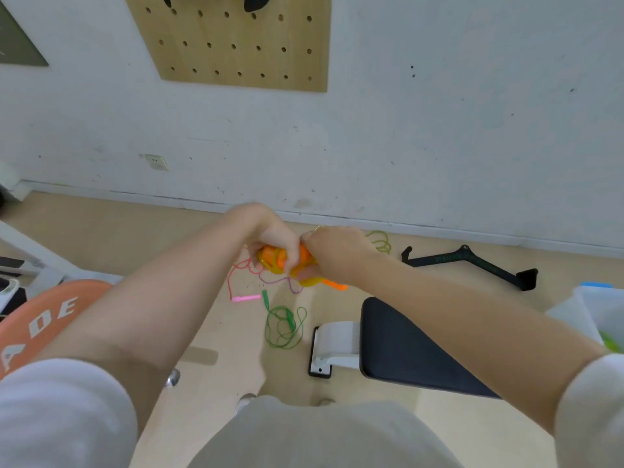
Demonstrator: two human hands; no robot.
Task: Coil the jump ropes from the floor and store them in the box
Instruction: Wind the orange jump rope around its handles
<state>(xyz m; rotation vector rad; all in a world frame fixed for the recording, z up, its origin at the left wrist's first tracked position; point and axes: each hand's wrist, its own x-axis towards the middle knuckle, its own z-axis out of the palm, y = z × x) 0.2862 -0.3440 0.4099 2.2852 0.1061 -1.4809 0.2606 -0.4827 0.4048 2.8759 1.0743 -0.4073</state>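
Grey trousers (324,434) and two white sleeves fill the bottom edge, nearest my camera. Working left to right: an orange disc (44,319) with white letters lies on the floor at far left. My left hand (270,238) curls its fingers round the orange jump rope (275,260), gripping the orange handles with yellow-green cord wound over them. My right hand (332,249) is closed on the same bundle from the other side (both fists touch). The bundle's long axis runs roughly left to right, dipping toward the lower right, where one orange handle end pokes out below the right wrist.

Rope count on the floor: three. One pink rope (246,288) sprawls loose under the hands, its pink handle pointing left-right. One green rope (285,327) lies in loose loops nearer me. One pale yellow-green rope (380,241) sits coiled near the wall.

A black padded bench (405,349) stands further right, and the translucent box (587,309) sits at the far right edge.
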